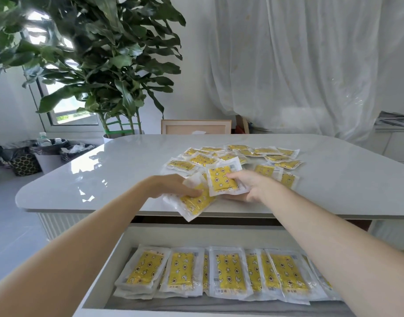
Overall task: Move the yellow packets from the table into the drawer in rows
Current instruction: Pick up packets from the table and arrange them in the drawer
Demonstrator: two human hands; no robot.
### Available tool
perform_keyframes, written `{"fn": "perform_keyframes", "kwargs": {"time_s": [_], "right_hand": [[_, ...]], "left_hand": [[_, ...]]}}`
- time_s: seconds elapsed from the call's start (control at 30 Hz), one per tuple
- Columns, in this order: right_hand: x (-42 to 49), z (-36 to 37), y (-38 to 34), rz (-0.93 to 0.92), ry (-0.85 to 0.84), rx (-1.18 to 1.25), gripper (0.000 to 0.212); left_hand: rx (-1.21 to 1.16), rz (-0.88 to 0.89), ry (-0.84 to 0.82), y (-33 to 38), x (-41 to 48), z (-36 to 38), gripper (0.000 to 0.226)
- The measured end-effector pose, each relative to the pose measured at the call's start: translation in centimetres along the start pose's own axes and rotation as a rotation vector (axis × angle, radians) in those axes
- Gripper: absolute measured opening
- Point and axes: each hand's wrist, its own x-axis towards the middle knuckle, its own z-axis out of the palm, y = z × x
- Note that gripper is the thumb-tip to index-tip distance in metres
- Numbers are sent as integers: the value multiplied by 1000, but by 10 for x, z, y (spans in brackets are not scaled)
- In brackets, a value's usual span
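Two hands reach out beyond the open white drawer (pixel 100 271). The left hand (pixel 180 187) pinches a small bunch of clear-wrapped yellow packets (pixel 194 203) printed with stars and moons. Their long axis slants back toward the drawer, over the edge of the glossy white bench (pixel 105 170). The right hand (pixel 249 185) pinches a single packet (pixel 221 179), thumb on its face. Farther beyond the drawer a loose pile (pixel 242 156) of roughly fifteen lies at mixed angles. In the drawer, one row of packets (pixel 228 271), at least seven, overlaps, long axes front to back.
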Motion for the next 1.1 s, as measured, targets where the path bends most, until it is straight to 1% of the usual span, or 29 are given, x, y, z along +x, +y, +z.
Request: {"fn": "perform_keyframes", "kwargs": {"time_s": [0.07,0.1,0.13,0.2,0.23,0.27,0.3,0.37,0.4,0.47,0.53,0.57,0.63,0.67,0.73,0.77,0.8,0.83,0.87,0.93,0.97,1.0,1.03,1.1], "right_hand": [[0,6,3,-19,-7,5,31],[0,7,5,-23,0,22,32],[-3,8,6,-22,-2,42,32],[-5,9,8,-22,-10,65,28],[-6,8,8,-26,-1,65,25],[-7,8,9,-24,12,60,27],[-8,8,10,-16,18,59,27],[-13,9,9,5,-4,51,20],[-17,9,7,9,-29,43,18],[-24,8,2,-4,-103,32,21],[-31,6,-4,-33,-194,45,23],[-35,4,-8,-45,-237,37,20],[-43,-2,-13,-71,-338,-46,14],[-48,-4,-14,-70,-408,-97,16],[-54,-6,-14,-49,-516,-214,32],[-57,-7,-12,-42,-542,-295,34],[-59,-6,-10,-28,-545,-376,27],[-62,-3,-7,-4,-541,-442,21],[-64,-2,-5,20,-552,-497,20],[-66,2,2,81,-642,-603,32],[-67,6,8,106,-662,-676,29],[-68,11,14,128,-672,-758,24],[-68,14,21,143,-681,-830,24],[-64,19,35,166,-687,-899,37]], "left_hand": [[43,-8,34,6,1,2,86],[63,-18,66,8,0,2,93],[78,-23,97,7,1,2,93],[84,-17,125,4,-2,0,85],[70,-10,117,3,-3,-1,80],[43,3,93,1,-5,-1,73],[14,18,57,1,-8,-1,65],[-31,44,-9,3,-16,-1,48],[-42,56,-34,4,-21,-2,36],[-23,72,-73,5,-29,-3,18],[9,88,-73,4,-39,-3,16],[8,95,-58,3,-44,-2,17],[-21,110,-14,1,-54,-3,15],[-47,116,18,-1,-61,-3,12],[-97,115,70,-9,-73,-6,15],[-114,105,59,-14,-77,-8,19],[-133,82,29,-20,-84,-9,24],[-99,59,-2,-27,-90,-10,24],[-25,32,-20,-32,-95,-9,24],[166,-44,-43,-43,-102,-7,36],[220,-85,-77,-48,-105,-4,37],[252,-114,-117,-52,-107,-1,34],[272,-143,-164,-56,-108,2,31],[296,-197,-227,-62,-110,8,23]]}}
